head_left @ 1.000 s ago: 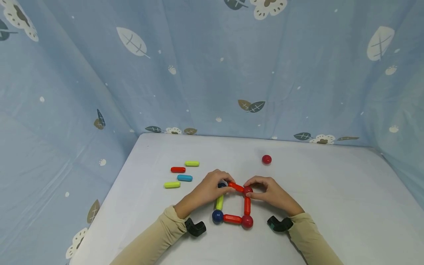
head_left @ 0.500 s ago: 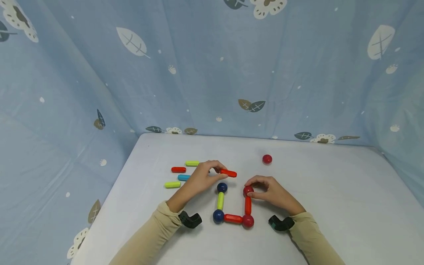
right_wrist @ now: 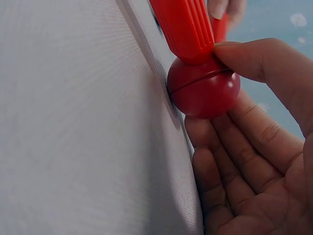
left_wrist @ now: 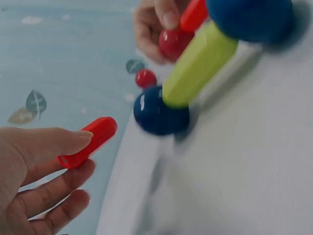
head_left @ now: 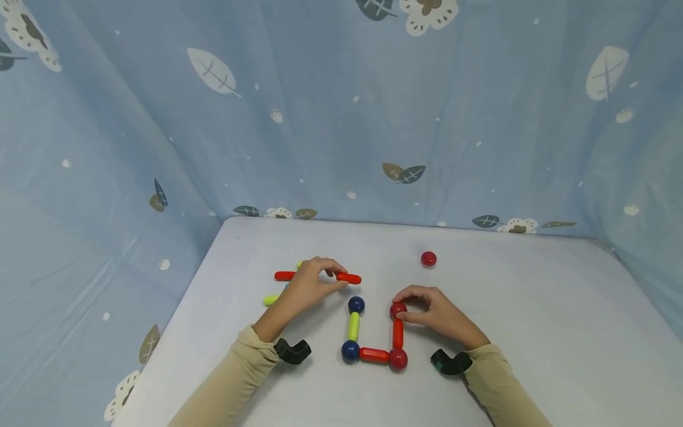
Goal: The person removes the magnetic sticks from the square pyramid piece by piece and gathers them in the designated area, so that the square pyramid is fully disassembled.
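Between thumb and fingers my left hand pinches a red rod, held apart from the joined pieces. My right hand grips a dark red ball at the far right corner of a U-shaped frame. From that ball a red rod runs to a second red ball. Another red rod joins it to a near blue ball, and a yellow-green rod leads up to a far blue ball. The frame's far side is open.
Behind and beside the left hand lie a loose red rod and a yellow-green rod, with others mostly covered by the hand. One loose red ball sits farther back. A blue patterned curtain borders the white table.
My left hand has pulled the red rod off the frame's far side and carried it away to the left. The right hand has kept its grip on the red ball.
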Demonstrator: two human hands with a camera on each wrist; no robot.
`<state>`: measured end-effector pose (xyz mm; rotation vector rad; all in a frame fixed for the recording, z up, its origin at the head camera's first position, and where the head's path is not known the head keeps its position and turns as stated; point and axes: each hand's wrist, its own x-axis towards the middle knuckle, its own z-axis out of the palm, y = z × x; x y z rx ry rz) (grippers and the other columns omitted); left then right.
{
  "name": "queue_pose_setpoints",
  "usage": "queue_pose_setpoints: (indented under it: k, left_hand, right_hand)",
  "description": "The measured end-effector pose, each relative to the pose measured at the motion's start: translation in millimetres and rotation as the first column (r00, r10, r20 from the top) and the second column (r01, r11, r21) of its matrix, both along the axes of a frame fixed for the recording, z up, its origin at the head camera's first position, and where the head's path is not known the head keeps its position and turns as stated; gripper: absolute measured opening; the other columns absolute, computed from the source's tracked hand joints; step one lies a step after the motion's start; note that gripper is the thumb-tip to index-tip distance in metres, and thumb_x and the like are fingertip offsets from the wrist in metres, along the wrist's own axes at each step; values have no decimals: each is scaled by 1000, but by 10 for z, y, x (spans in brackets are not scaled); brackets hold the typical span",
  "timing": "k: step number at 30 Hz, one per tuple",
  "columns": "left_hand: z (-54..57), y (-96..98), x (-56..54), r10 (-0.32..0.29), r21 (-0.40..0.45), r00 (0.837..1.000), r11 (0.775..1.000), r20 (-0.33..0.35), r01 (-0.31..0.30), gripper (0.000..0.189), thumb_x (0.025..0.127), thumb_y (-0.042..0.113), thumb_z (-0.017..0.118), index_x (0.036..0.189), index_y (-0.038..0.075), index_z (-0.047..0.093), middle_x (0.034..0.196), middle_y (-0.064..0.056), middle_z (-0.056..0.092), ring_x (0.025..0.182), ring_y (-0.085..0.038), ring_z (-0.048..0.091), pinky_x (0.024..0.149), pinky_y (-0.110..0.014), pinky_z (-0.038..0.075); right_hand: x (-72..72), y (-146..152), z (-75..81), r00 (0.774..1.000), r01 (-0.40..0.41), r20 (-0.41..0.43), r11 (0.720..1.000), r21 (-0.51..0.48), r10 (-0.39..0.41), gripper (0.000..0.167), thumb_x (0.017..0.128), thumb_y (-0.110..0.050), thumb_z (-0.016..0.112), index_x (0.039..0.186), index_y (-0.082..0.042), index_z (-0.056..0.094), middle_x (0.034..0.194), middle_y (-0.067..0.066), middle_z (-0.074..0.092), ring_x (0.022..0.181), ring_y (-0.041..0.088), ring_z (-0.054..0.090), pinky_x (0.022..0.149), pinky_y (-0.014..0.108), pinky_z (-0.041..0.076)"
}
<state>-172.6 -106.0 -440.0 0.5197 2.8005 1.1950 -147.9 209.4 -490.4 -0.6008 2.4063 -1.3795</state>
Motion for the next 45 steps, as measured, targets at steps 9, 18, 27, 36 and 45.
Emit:
queue_pose_setpoints:
  k: [9, 18, 27, 36, 45]
  left_hand:
    - [-105, -311, -50, 69, -64, 997, 995, -22, -70, 20, 85, 21, 86, 104, 18, 80, 96, 4, 77, 93, -17, 64, 80, -33, 48]
    - [-186, -374, -98, 67, -152, 995, 985, -77, -78, 18, 82, 22, 88, 99, 18, 81, 96, 3, 74, 92, -17, 59, 83, -38, 44]
    - [-186, -338, -80, 87, -238, 986, 964, -143, -119, 21, 81, 23, 89, 99, 16, 81, 94, -2, 67, 93, -22, 58, 81, -40, 41]
    - [-197, -325, -64, 82, -279, 988, 953, -127, -116, 24, 82, 20, 88, 104, 15, 80, 94, 0, 67, 95, -21, 59, 80, -37, 40]
    - [-107, -286, -8, 53, -200, 990, 977, -131, -79, 24, 82, 29, 89, 88, 16, 69, 86, 1, 65, 87, -18, 57, 79, -35, 39]
  right_hand:
    - [-6, 13, 21, 1000, 0, -20, 1000, 14, 0, 28, 91, -25, 80, 118, -20, 73, 117, -2, 73, 112, 16, 64, 99, 19, 50]
    - [-1, 15, 6, 1000, 6, -10, 1000, 15, -6, 28, 92, -25, 79, 118, -20, 73, 117, -1, 72, 113, 19, 64, 99, 19, 50]
    - [-14, 5, -2, 1000, 5, -19, 1000, 17, -5, 28, 92, -25, 79, 118, -20, 73, 117, -1, 72, 113, 18, 64, 99, 19, 50]
    - [0, -1, -13, 1000, 8, -18, 1000, 10, -7, 28, 91, -26, 80, 118, -20, 73, 117, -1, 73, 113, 16, 64, 99, 19, 50]
    - [-2, -10, -29, 1000, 14, -22, 1000, 4, -14, 27, 92, -25, 79, 118, -20, 73, 116, -1, 73, 112, 13, 64, 99, 18, 51]
